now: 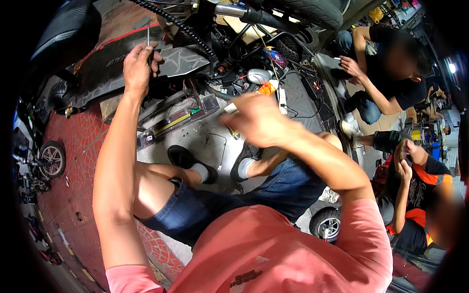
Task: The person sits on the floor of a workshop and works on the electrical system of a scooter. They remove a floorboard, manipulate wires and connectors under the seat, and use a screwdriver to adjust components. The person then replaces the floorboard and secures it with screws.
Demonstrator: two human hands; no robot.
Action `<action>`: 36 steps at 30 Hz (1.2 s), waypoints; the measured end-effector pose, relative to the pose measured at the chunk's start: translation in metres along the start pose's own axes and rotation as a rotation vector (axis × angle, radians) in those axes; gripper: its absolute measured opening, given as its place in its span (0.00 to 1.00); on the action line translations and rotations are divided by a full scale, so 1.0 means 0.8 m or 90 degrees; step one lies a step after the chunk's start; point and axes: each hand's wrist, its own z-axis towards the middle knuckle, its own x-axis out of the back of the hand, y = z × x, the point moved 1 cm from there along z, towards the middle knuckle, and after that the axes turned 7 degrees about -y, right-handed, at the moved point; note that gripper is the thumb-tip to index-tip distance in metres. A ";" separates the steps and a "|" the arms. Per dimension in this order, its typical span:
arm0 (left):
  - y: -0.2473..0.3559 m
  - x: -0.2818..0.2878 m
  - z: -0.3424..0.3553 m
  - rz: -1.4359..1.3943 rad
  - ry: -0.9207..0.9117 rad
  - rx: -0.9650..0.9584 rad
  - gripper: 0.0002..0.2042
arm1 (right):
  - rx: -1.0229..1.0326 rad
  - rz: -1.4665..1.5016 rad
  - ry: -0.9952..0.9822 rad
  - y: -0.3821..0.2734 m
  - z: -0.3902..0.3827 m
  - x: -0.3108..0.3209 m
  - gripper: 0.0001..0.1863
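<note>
My left hand (138, 69) is closed round a screwdriver (148, 35), its thin metal shaft pointing away from me over the dark scooter deck (168, 62). The deck has a grey crack pattern and a red edge. My right hand (261, 119) hovers in front of my knees, smeared by motion, with its fingers curled. A small pale piece (230, 108) shows at its fingertips; its kind is too blurred to tell. Below the deck lies an opened long housing (171, 122) with wires and a yellow strip inside.
An orange-and-white bottle (267, 88) and loose cables stand beyond my right hand. A black coiled cable (178, 27) hangs above the deck. Two people sit at the right, one with a hand (352, 67) raised, the other holding a phone-like object (403, 149). A small wheel (326, 224) lies by my right side.
</note>
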 end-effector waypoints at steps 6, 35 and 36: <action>-0.003 -0.004 -0.001 -0.026 -0.002 -0.023 0.13 | 0.198 -0.057 -0.057 -0.019 0.109 -0.114 0.22; -0.004 0.010 0.004 -0.052 -0.034 -0.034 0.13 | 0.191 -0.274 -0.219 0.064 0.156 -0.122 0.06; -0.005 0.004 0.004 -0.053 -0.035 -0.024 0.13 | 0.240 -0.256 -0.195 0.059 0.138 -0.125 0.05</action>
